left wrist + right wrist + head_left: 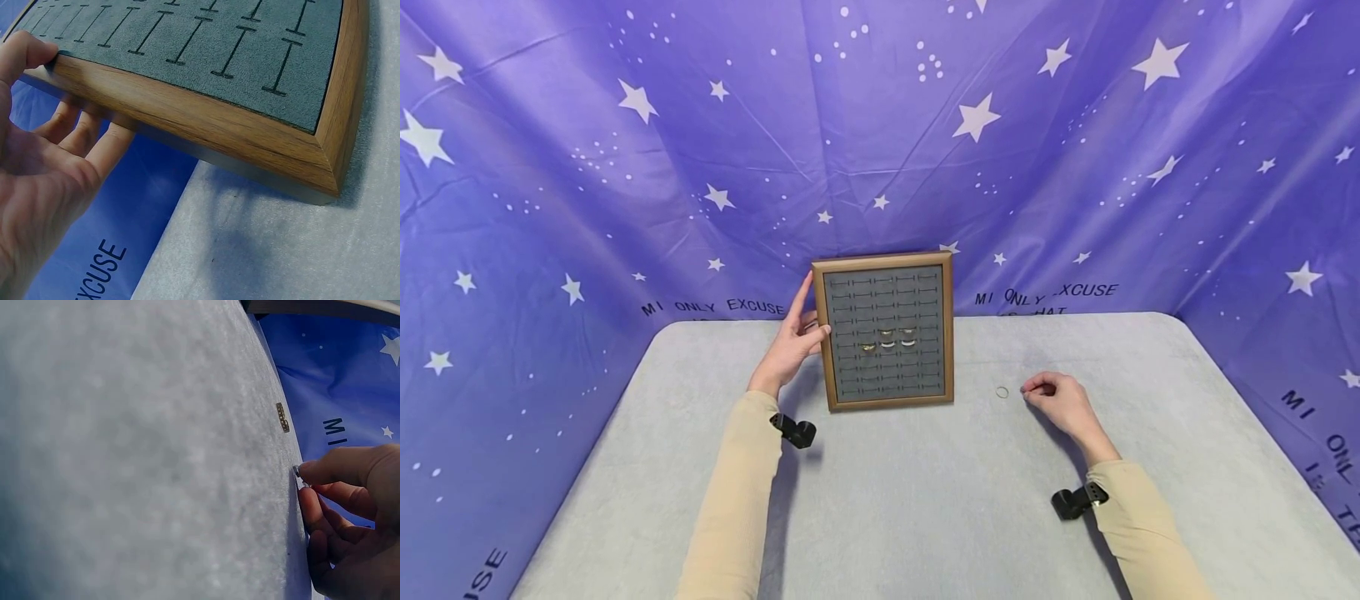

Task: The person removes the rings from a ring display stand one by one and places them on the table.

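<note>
A ring display board (pixel 948 333) with a wooden frame and a grey slotted panel stands tilted on the table. My left hand (pixel 786 353) grips its left side, thumb on the front of the wood and fingers behind. Several rings, gold and silver in colour, sit in the middle slots, among them a gold ring (pixel 868 347). To the right of the board, my right hand (pixel 1063 405) pinches a small shiny ring (pixel 296 470) at the tabletop, mostly hidden by the fingertips. Just left of those fingertips lies another ring (pixel 282 417), patterned and loose on the table.
The table (pixel 880 500) has a pale grey cover and rounded far corners. Behind it and along both sides hangs a purple cloth (pixel 880 125) printed with white stars and black lettering. A small black camera (pixel 795 431) is strapped to each wrist.
</note>
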The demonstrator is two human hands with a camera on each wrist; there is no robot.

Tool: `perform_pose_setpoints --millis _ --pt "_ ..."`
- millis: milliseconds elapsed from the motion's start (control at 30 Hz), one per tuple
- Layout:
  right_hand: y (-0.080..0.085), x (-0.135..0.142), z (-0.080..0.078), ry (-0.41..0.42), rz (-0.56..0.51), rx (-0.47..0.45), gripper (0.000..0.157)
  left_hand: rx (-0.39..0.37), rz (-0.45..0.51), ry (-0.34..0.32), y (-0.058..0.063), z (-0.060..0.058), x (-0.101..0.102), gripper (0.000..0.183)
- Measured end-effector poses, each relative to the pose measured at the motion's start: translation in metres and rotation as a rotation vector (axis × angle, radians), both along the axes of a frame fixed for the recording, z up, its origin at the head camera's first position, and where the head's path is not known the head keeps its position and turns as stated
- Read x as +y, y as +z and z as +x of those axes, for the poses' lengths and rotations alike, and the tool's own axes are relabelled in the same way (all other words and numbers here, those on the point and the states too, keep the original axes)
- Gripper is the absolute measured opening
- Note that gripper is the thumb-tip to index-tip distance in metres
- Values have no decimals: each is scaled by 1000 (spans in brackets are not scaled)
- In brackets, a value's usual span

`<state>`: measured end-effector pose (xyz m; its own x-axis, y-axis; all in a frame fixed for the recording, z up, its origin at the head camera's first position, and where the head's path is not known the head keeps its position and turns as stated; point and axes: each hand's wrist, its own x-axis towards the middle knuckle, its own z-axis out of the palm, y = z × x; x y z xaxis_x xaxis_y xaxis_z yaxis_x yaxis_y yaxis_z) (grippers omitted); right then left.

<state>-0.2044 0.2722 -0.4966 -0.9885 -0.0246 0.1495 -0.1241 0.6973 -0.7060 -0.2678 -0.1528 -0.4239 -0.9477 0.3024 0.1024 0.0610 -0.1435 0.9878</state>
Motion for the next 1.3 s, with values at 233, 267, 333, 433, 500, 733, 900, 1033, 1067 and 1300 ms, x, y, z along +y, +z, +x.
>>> perform_pose_setpoints --millis 233,267,333,433,500,733,900,1033,1067,1300 --pt "2 2 1 11 1 -33 9 -8 -11 5 1 1 -1 90" --pt "2 2 2 9 0 -33 9 -8 -12 5 1 1 -1 90" --pt "4 3 2 2 1 -29 10 -8 -12 2 1 0 -1 90" --pt "6 2 3 -5 -4 -12 10 -11 -12 6 1 0 -1 91" --pt "8 1 4 -12 -8 0 10 -13 -12 9 2 0 0 91" --pt "16 -5 3 -3 -76 -7 18 -12 -10 4 1 0 0 90" --pt "22 -15 4 28 -151 -17 22 -5 -20 14 0 -1 0 90" --pt "25 -23 4 43 -183 5 22 -3 -25 20 0 -1 0 90" --pt "26 -25 4 45 -197 10 22 -5 -19 17 -1 -1 0 90" --pt "29 -40 4 50 -259 43 24 -6 -2 6 -2 -2 0 90"
